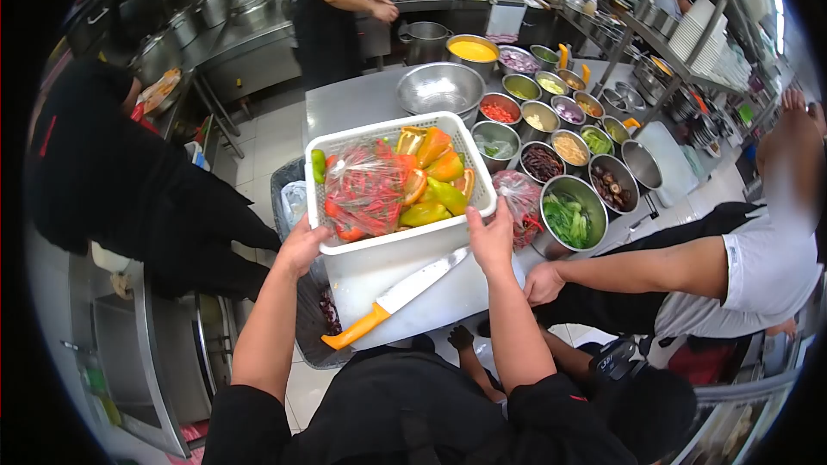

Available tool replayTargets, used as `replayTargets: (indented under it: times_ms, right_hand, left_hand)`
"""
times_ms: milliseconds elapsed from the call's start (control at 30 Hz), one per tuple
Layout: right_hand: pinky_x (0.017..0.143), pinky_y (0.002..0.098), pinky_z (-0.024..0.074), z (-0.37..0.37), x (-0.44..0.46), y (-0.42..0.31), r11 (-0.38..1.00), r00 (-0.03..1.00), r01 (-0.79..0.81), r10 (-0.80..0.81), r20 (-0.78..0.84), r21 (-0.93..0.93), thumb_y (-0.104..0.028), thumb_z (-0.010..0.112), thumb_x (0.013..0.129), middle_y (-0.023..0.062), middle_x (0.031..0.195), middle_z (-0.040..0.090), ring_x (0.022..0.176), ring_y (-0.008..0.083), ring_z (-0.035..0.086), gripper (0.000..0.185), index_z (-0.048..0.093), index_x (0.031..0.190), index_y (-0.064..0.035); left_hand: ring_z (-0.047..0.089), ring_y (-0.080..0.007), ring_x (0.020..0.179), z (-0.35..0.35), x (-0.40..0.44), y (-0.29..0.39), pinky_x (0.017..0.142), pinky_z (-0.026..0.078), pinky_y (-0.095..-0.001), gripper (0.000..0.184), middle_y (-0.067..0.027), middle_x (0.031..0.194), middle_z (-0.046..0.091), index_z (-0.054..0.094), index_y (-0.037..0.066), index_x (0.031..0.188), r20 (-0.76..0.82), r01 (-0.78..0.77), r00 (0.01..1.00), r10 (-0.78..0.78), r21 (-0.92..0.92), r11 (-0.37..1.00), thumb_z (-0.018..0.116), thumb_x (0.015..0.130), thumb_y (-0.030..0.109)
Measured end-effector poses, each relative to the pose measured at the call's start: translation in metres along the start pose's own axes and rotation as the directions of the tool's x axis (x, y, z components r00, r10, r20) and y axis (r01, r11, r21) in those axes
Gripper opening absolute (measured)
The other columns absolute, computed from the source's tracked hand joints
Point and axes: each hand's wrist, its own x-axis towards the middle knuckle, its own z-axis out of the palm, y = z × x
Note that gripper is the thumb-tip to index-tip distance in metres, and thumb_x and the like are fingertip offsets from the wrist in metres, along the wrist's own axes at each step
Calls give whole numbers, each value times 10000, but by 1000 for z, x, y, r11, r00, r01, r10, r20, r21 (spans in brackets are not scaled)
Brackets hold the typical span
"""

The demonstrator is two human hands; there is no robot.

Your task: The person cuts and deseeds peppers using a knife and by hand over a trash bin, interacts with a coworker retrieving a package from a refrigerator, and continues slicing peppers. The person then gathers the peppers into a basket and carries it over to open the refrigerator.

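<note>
Between my hands is a white plastic basket of cut bell peppers, some orange, some yellow-green. A clear plastic bag of red chillies lies on top of them. My left hand grips the basket's near left corner. At the near right corner, my right hand is closed on the rim with the thumb on top. Below the basket, a knife with an orange handle rests on a white cutting board. Whether the basket touches the board is hidden.
Several metal containers of chopped vegetables crowd the right side, including a pot of leafy greens. A large metal bowl stands behind the basket. A lined bin is at the left. Co-workers stand around; one person's hand is by the board's right edge.
</note>
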Motion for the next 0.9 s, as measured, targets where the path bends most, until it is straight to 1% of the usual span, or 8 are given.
replayTargets:
  times_ms: [100, 167, 233, 367, 400, 500, 700, 900]
  right_hand:
    - [741, 271, 513, 17, 1, -2, 983, 996, -27, 43, -84, 183, -230, 751, 875, 134, 961, 658, 793, 173, 619, 673, 464, 1369, 126]
    - [704, 240, 492, 3, 8, -21, 932, 978, -207, 196, 64, 298, -186, 741, 890, 104, 984, 645, 773, 111, 570, 691, 411, 1421, 106]
    - [712, 250, 494, -3, -2, -43, 889, 987, -157, 158, 34, 431, -167, 739, 891, 100, 1011, 631, 796, 109, 562, 709, 382, 1445, 95]
    - [890, 257, 466, -26, -42, -101, 694, 1000, 6, -10, 1, 720, -78, 671, 916, 124, 1160, 588, 999, 125, 554, 646, 365, 1467, 65]
    - [1001, 355, 454, -25, -46, -96, 671, 999, 7, -43, 30, 741, -199, 667, 917, 153, 1291, 564, 1121, 242, 579, 633, 414, 1453, 23]
    - [1069, 383, 409, -1, -56, -81, 46, 734, -663, -152, 662, 747, -288, 599, 940, 134, 1359, 558, 1207, 254, 558, 601, 440, 1441, 2]
    - [1100, 409, 416, 19, -161, -157, 337, 437, -749, -395, 808, 570, -105, 577, 775, 181, 1401, 512, 1294, 296, 518, 729, 367, 1456, 47]
    - [1096, 464, 409, 11, -49, -137, 430, 180, -816, -447, 877, 386, -115, 607, 745, 174, 1373, 519, 1271, 339, 515, 768, 359, 1463, 2]
  left_hand:
    - [617, -206, 994, 7, -14, 2, 852, 526, -349, 588, -88, 1196, 623, 444, 69, 1413, 7, -74, 997, 75, -125, 989, 521, 835, -3]
    - [625, -220, 1063, 15, -36, 8, 893, 531, -370, 588, -108, 1233, 620, 455, 40, 1404, -70, -86, 995, 77, -134, 987, 509, 821, -18]
    - [619, -239, 1121, 19, -67, 19, 937, 523, -385, 593, -128, 1259, 613, 453, 5, 1396, -69, -121, 992, 109, -205, 971, 503, 806, -26]
    - [611, -265, 1182, -9, -134, 25, 1012, 494, -399, 618, -157, 1286, 603, 438, -53, 1386, -137, -214, 974, 180, -294, 932, 492, 771, -42]
    - [616, -267, 1171, -14, -156, 26, 1022, 485, -395, 625, -158, 1289, 602, 438, -57, 1384, -172, -244, 965, 199, -297, 923, 488, 761, -45]
    - [615, -231, 1140, -41, -224, 18, 1020, 467, -358, 617, -133, 1274, 614, 470, -43, 1367, -219, -276, 947, 235, -186, 943, 519, 753, -20]
    - [582, -172, 1126, -121, -382, -27, 978, 450, -303, 630, -84, 1268, 614, 453, -18, 1407, -460, -333, 852, 250, -108, 937, 559, 787, 15]
    - [439, -249, 1359, -8, -350, -11, 1151, 307, -359, 874, -139, 1463, 469, 301, -37, 1513, -688, -584, 661, 300, -222, 781, 662, 758, 216]
